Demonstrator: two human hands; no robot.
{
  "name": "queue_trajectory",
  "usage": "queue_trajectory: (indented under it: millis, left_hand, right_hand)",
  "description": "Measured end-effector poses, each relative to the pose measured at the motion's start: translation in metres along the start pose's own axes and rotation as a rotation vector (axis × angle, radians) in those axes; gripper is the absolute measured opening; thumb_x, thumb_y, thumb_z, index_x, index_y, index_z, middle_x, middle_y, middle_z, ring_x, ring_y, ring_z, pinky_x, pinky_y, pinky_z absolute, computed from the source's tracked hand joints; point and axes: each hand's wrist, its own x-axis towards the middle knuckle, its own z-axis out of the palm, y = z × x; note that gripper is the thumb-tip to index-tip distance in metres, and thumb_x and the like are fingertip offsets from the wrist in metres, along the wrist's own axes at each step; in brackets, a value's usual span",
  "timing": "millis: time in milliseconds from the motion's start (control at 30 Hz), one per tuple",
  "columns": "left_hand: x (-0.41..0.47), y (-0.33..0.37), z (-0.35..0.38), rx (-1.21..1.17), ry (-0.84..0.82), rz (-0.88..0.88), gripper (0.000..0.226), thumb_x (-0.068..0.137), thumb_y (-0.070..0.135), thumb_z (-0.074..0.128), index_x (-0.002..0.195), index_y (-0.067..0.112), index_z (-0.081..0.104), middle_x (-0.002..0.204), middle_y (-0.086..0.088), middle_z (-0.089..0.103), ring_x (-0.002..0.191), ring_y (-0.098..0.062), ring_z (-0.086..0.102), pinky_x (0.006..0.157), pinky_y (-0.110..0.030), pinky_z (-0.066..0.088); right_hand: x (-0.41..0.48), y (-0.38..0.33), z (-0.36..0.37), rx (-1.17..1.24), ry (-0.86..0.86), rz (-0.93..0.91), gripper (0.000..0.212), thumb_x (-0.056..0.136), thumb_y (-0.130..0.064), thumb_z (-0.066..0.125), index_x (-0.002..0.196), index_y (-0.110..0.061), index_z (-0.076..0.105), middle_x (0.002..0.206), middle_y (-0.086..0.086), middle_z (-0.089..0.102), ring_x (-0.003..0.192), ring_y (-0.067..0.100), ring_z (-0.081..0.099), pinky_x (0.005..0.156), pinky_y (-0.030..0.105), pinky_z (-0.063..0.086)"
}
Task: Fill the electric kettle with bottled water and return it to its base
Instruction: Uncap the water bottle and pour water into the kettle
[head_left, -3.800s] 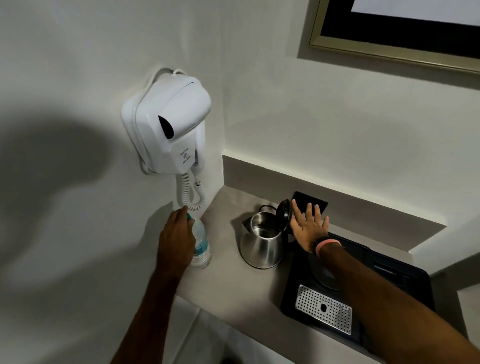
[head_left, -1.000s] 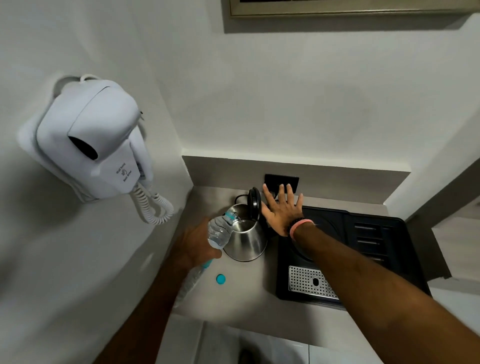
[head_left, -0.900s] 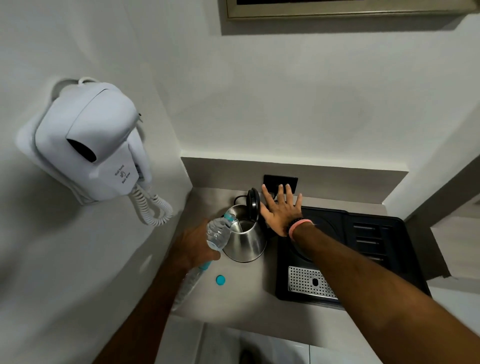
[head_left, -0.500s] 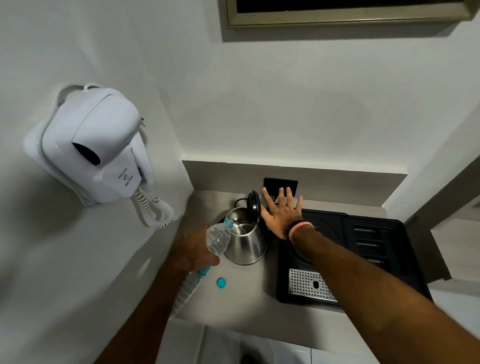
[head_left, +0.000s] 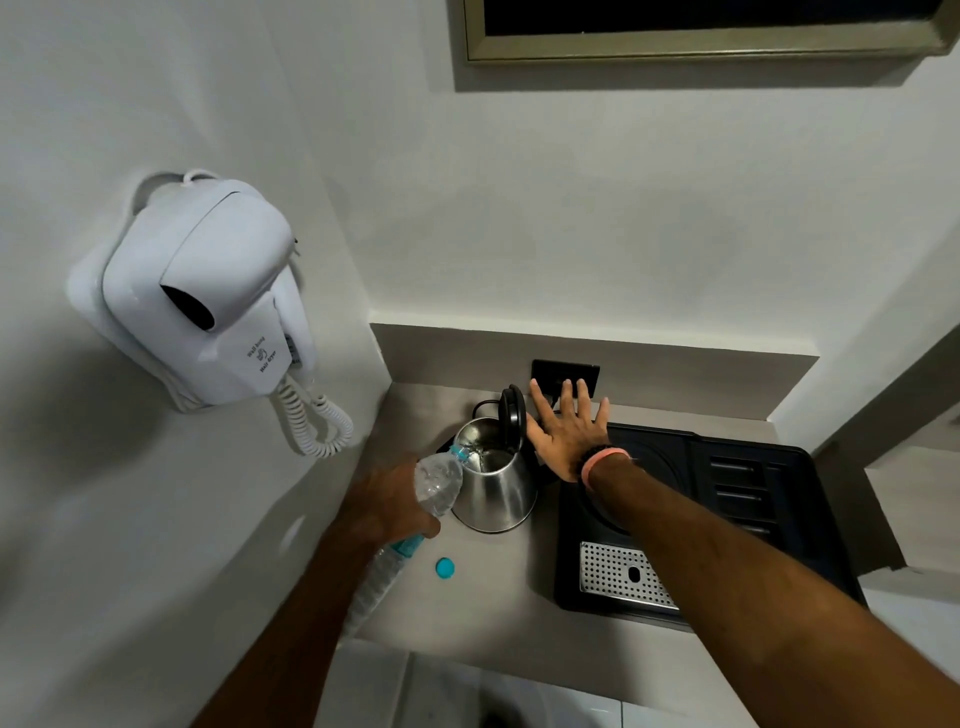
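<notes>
Light: dim, soft and grey throughout
Shadow: cast on the wall left of the left hand (head_left: 387, 501)
Glare: faint sheen on the kettle (head_left: 493, 493) between the hands
Distortion: edges bowed by the wide lens
Focus: forearms softened at the bottom edge

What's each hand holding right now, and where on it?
The left hand grips the water bottle around its middle, tipped into the kettle. The right hand holds nothing, fingers spread.

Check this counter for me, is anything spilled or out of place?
No spill shows. The blue cap lies loose on the counter beside the kettle, which stands off its black tray while the left hand pours.
</notes>
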Motion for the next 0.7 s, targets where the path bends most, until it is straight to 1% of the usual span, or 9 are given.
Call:
queue_trajectory:
  millis: [133, 233, 333, 400, 533, 633, 700]
  left_hand:
    - [0.0000, 0.0010, -0.0008, 0.001, -0.013, 0.007, 0.077, 0.055, 0.048, 0.091, 0.112, 0.036, 0.042, 0.100, 0.013, 0.051, 0.091, -0.010, 0.048, 0.077, -0.027, 0.040]
    - [-0.0009, 0.0026, -0.0019, 0.006, 0.004, 0.014, 0.078, 0.054, 0.047, 0.090, 0.117, 0.032, 0.046, 0.110, 0.008, 0.059, 0.094, -0.012, 0.052, 0.079, -0.029, 0.043]
    - [-0.0025, 0.0046, -0.0035, 0.014, 0.001, 0.025, 0.081, 0.057, 0.046, 0.090, 0.123, 0.031, 0.047, 0.116, 0.005, 0.061, 0.099, -0.014, 0.055, 0.080, -0.029, 0.043]
    - [-0.0034, 0.0060, -0.0053, 0.005, 0.006, 0.025, 0.081, 0.058, 0.045, 0.090, 0.125, 0.030, 0.047, 0.117, 0.005, 0.061, 0.097, -0.013, 0.053, 0.080, -0.028, 0.043]
    - [-0.0068, 0.0073, -0.0088, 0.013, 0.026, 0.037, 0.081, 0.057, 0.044, 0.089, 0.126, 0.029, 0.048, 0.119, 0.004, 0.062, 0.105, -0.017, 0.058, 0.082, -0.029, 0.046]
    - [-0.0084, 0.0086, -0.0098, -0.008, 0.028, 0.044, 0.079, 0.056, 0.044, 0.090, 0.123, 0.030, 0.049, 0.116, 0.006, 0.061, 0.097, -0.013, 0.054, 0.078, -0.028, 0.043]
    - [-0.0085, 0.0085, -0.0094, -0.026, 0.015, 0.043, 0.079, 0.057, 0.043, 0.091, 0.122, 0.030, 0.049, 0.113, 0.007, 0.061, 0.094, -0.011, 0.051, 0.078, -0.028, 0.042]
  right_hand:
    - [-0.0009, -0.0001, -0.0003, 0.004, -0.008, 0.003, 0.082, 0.077, -0.075, -0.010, 0.152, -0.042, -0.013, 0.165, 0.016, -0.004, 0.151, 0.036, -0.013, 0.115, 0.063, -0.011]
    - [-0.0011, -0.0004, -0.0012, 0.008, -0.010, 0.007, 0.084, 0.074, -0.076, -0.012, 0.152, -0.043, -0.013, 0.165, 0.016, -0.005, 0.151, 0.036, -0.013, 0.114, 0.063, -0.011]
    - [-0.0016, -0.0011, -0.0019, 0.005, -0.015, 0.006, 0.081, 0.077, -0.075, -0.010, 0.152, -0.043, -0.014, 0.165, 0.016, -0.006, 0.151, 0.036, -0.014, 0.115, 0.063, -0.011]
    - [-0.0022, -0.0015, -0.0026, 0.004, -0.017, 0.007, 0.079, 0.079, -0.074, -0.008, 0.152, -0.043, -0.014, 0.165, 0.016, -0.006, 0.151, 0.035, -0.013, 0.115, 0.063, -0.011]
    - [-0.0038, -0.0022, -0.0044, -0.012, -0.019, 0.006, 0.074, 0.085, -0.072, -0.003, 0.152, -0.041, -0.014, 0.165, 0.016, -0.008, 0.150, 0.036, -0.014, 0.115, 0.063, -0.011]
    - [-0.0046, -0.0019, -0.0054, -0.024, -0.014, -0.001, 0.071, 0.090, -0.070, 0.002, 0.152, -0.041, -0.014, 0.165, 0.015, -0.011, 0.150, 0.037, -0.015, 0.116, 0.063, -0.010]
    - [-0.0051, -0.0021, -0.0057, -0.028, -0.012, -0.005, 0.071, 0.090, -0.070, 0.002, 0.152, -0.041, -0.014, 0.165, 0.014, -0.012, 0.150, 0.037, -0.015, 0.116, 0.064, -0.009]
